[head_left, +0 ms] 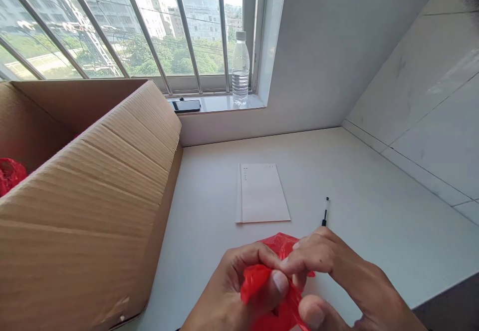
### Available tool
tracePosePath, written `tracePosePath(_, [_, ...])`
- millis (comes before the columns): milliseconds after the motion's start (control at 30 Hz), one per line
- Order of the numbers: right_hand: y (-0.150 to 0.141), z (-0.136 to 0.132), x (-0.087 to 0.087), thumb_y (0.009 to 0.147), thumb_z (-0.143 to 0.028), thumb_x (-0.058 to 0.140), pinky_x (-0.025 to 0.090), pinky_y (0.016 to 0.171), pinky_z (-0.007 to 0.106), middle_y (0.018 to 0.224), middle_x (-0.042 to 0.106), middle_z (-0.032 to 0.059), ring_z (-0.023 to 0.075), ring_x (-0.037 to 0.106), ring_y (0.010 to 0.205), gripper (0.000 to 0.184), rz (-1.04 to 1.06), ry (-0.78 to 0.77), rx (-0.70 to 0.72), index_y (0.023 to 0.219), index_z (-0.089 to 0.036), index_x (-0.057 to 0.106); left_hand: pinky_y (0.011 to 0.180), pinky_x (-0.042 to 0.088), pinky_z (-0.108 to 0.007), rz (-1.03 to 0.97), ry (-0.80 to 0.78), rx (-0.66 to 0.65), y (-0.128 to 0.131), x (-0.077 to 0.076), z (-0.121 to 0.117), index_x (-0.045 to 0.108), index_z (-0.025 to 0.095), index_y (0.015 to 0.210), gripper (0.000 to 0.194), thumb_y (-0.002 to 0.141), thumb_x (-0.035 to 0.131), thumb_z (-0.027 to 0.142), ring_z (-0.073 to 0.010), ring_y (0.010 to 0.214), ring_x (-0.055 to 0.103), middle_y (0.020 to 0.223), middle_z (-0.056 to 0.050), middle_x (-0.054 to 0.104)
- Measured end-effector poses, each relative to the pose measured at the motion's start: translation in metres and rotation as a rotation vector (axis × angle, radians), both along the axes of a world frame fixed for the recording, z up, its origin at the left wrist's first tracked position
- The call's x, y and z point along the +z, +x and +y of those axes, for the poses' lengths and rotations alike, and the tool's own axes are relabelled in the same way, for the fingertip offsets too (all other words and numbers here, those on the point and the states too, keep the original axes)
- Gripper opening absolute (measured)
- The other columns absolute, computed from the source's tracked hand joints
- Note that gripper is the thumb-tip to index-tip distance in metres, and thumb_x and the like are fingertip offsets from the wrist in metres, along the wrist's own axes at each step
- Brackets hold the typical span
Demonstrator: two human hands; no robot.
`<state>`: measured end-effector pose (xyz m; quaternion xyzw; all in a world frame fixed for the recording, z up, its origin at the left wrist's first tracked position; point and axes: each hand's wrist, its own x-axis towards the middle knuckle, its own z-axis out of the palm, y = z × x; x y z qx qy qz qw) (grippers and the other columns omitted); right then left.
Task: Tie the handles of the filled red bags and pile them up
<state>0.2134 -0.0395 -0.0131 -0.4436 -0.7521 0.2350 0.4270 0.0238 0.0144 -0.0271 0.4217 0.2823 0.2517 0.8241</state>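
A red plastic bag is bunched up between my two hands, low in the view over the white table. My left hand is closed, with a gathered end of the bag squeezed under its thumb. My right hand touches the bag from the other side; its fingers are bent at the bag's twisted part, and its thumb sits apart lower down beside a red strand. The lower part of the bag is cut off by the bottom edge. What the bag holds, if anything, is hidden.
A large cardboard box stands at the left with more red plastic inside. A white notebook and a pen lie on the table. On the windowsill are a water bottle and a phone.
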Motion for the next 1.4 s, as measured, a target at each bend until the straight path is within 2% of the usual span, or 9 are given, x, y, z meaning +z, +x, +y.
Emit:
tracePosePath(133, [0.001,0.014,-0.009,0.108,-0.051,0.041,0.055,0.089,0.032,0.115,0.067,0.0066,0.0221,0.065,0.105,0.036,0.103,-0.27,0.006,0.133,-0.03,0.058,0.066,0.044,-0.024,0.024,0.355,-0.052,-0.003,-0.015,-0.002,0.066,0.018,0.077,0.013,0.082,0.077,0.023,-0.0134,0.071,0.056,0.076,-0.001,0.062])
tracePosePath(300, [0.007,0.03,-0.022,0.11,-0.049,0.034,0.042,0.059,0.026,0.061,0.046,-0.007,0.0136,0.042,0.054,0.037,0.147,-0.654,0.053,0.132,-0.03,0.058,0.053,0.042,-0.019,0.24,1.11,0.213,-0.006,-0.039,-0.001,0.059,0.024,0.093,0.033,0.077,0.054,-0.005,-0.0109,0.063,0.054,0.079,0.001,0.063])
tracePosePath(433, [0.009,0.035,-0.027,0.109,-0.036,0.04,0.044,0.073,0.027,0.085,0.062,-0.0037,0.0142,0.054,0.075,0.027,0.071,-0.669,0.166,0.127,-0.032,0.059,0.064,0.054,-0.02,0.362,1.377,0.346,-0.006,-0.044,0.001,0.061,0.02,0.11,0.038,0.087,0.05,-0.008,-0.0133,0.081,0.068,0.097,-0.006,0.071])
tracePosePath(567, [0.01,0.039,-0.034,0.104,-0.026,0.048,0.038,0.063,0.027,0.082,0.057,-0.0046,0.0132,0.047,0.07,0.015,0.035,-0.69,0.268,0.092,-0.024,0.057,0.073,0.058,-0.021,0.35,1.485,0.369,-0.011,-0.044,0.006,0.064,0.015,0.121,0.034,0.093,0.054,-0.002,-0.0148,0.093,0.07,0.11,-0.012,0.071])
tracePosePath(733, [0.011,0.04,-0.036,0.108,-0.042,0.043,0.041,0.067,0.028,0.084,0.062,-0.0032,0.0146,0.053,0.075,0.032,0.176,-0.659,0.142,0.086,-0.023,0.057,0.103,0.054,-0.032,0.448,1.605,0.321,-0.013,-0.055,0.008,0.047,0.012,0.15,0.046,0.104,0.046,0.016,-0.0222,0.13,0.058,0.138,-0.016,0.063])
tracePosePath(833, [0.015,0.038,-0.038,0.109,-0.05,0.039,0.041,0.07,0.028,0.081,0.061,-0.0026,0.0149,0.054,0.075,0.042,0.144,-0.622,0.042,0.083,-0.023,0.059,0.12,0.038,-0.047,0.642,1.619,0.396,-0.016,-0.073,0.004,0.041,0.013,0.154,0.048,0.107,0.035,0.019,-0.0271,0.145,0.044,0.152,-0.014,0.054])
tracePosePath(1067, [0.06,0.028,-0.079,0.105,-0.06,0.04,0.039,0.068,0.031,0.082,0.059,-0.0005,0.0191,0.051,0.076,0.045,0.004,-0.665,-0.259,0.085,-0.026,0.062,0.122,0.031,-0.047,0.866,1.597,0.415,-0.072,-0.13,-0.006,0.046,0.024,0.151,0.044,0.108,0.034,0.02,-0.0219,0.143,0.047,0.145,-0.006,0.063])
tracePosePath(1200, [0.061,0.02,-0.092,0.103,-0.062,0.044,0.048,0.07,0.03,0.095,0.068,0.0023,0.0223,0.061,0.089,0.041,0.101,-0.665,-0.394,0.096,-0.027,0.064,0.119,0.037,-0.048,0.822,1.572,0.444,-0.078,-0.127,-0.01,0.055,0.023,0.143,0.04,0.109,0.035,0.028,-0.0254,0.142,0.048,0.146,-0.007,0.062])
tracePosePath(1400, [-0.002,0.007,-0.094,0.108,-0.042,0.043,0.055,0.096,0.026,0.142,0.061,0.0006,0.0191,0.06,0.127,0.02,0.277,-0.345,-0.382,0.103,-0.029,0.057,0.12,0.038,-0.05,0.756,1.62,0.385,-0.03,-0.117,-0.011,0.046,0.021,0.151,0.047,0.109,0.031,0.035,-0.0291,0.148,0.041,0.159,-0.01,0.047])
